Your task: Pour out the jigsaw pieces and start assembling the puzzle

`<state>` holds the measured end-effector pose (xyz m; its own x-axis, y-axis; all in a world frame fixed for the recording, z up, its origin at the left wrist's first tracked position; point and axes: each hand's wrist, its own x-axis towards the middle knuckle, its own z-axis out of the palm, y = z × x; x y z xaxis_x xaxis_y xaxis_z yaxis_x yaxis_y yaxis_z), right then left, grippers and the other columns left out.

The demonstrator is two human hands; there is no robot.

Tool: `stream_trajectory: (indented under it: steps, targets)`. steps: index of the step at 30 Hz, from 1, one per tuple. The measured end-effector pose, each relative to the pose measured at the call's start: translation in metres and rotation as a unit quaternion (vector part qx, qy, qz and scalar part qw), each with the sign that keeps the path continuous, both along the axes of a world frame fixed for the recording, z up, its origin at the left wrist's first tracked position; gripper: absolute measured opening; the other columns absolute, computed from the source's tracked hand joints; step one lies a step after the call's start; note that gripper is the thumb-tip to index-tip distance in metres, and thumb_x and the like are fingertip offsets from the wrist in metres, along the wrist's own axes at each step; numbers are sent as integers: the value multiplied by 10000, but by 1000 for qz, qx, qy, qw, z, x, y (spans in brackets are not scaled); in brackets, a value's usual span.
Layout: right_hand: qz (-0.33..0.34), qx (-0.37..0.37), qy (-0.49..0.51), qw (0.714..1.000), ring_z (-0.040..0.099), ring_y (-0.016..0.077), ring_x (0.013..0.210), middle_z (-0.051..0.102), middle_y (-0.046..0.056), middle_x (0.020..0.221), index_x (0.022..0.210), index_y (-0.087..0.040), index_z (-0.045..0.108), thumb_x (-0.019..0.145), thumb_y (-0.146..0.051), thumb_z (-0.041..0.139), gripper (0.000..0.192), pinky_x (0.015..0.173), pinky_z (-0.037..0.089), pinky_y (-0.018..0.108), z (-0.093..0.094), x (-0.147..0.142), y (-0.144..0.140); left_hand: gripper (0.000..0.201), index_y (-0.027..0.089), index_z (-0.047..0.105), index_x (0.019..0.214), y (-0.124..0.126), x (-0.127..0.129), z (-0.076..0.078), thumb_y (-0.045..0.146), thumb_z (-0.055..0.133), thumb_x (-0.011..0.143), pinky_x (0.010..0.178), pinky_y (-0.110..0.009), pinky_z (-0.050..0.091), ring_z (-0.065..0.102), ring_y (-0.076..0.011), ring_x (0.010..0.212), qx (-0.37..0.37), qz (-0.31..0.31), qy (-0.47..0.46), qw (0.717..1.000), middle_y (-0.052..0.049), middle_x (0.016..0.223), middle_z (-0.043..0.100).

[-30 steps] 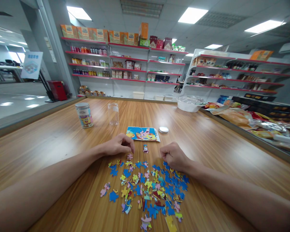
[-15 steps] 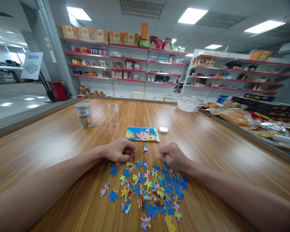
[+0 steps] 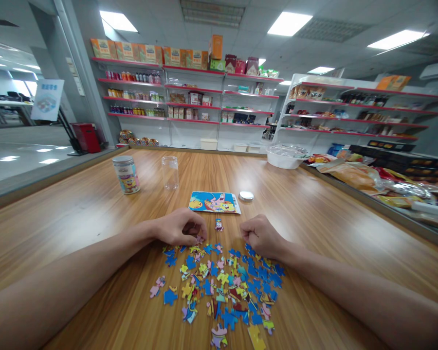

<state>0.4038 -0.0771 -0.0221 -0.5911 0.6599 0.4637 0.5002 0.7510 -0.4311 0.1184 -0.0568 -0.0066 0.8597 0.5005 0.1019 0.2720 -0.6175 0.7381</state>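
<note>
My left hand rests on the wooden table, thumb and fingers curled round a pinkish puzzle piece that shows only in part. Opposite it, my right hand lies as a closed fist at the upper right edge of the loose puzzle pieces; I see nothing in it. The pieces, blue, yellow, pink and brown, spread in a heap in front of me. Between the hands lies a small joined bit of puzzle. Just beyond it is the cartoon picture card.
A round silver lid lies right of the card. Farther left stand a clear plastic jar and a printed jar with a grey lid. A white basin sits at the back right, and packaged snacks fill the right side.
The fingers of my left hand have shifted slightly, and the pinkish piece at their tips shows more clearly. My right hand has stayed in place.
</note>
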Motion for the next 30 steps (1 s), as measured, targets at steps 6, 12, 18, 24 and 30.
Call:
stream_trajectory:
  steps: [6,12,18,24,30]
  targets:
    - [2,-2,2,1000,312,66,418,403,-33,413,442,-160,441,581,-92,406,159,434,219,185,0,0,0,167,108,721,908,2,0,-2,249,679,828,506,-195,322,446,-93,586,0,-2,0,1000,-21,700,603]
    - [3,0,2,1000,318,65,419,405,-32,415,441,-158,433,583,-101,407,156,437,218,185,0,0,0,200,119,736,927,2,1,-3,297,699,845,535,-199,355,485,-101,617,6,3,1,1000,-39,745,643]
    - [2,-3,4,1000,334,66,411,405,-33,411,438,-160,435,587,-95,403,166,433,225,183,-1,1,1,371,114,679,1037,0,3,-4,410,739,821,443,-172,280,408,-72,505,-26,33,-10,999,44,600,500]
    - [4,-3,3,1000,352,70,412,414,-32,414,443,-160,441,583,-90,405,161,432,237,183,-1,1,0,263,116,731,945,1,5,-4,365,689,873,623,-204,450,597,-130,707,20,16,-19,999,-70,821,702]
    - [3,-2,-1,1000,355,72,407,399,-33,412,441,-162,433,574,-91,406,153,422,234,181,-1,0,0,337,109,683,1009,1,4,-4,396,723,836,459,-178,302,441,-80,519,-20,61,-39,997,24,624,560]
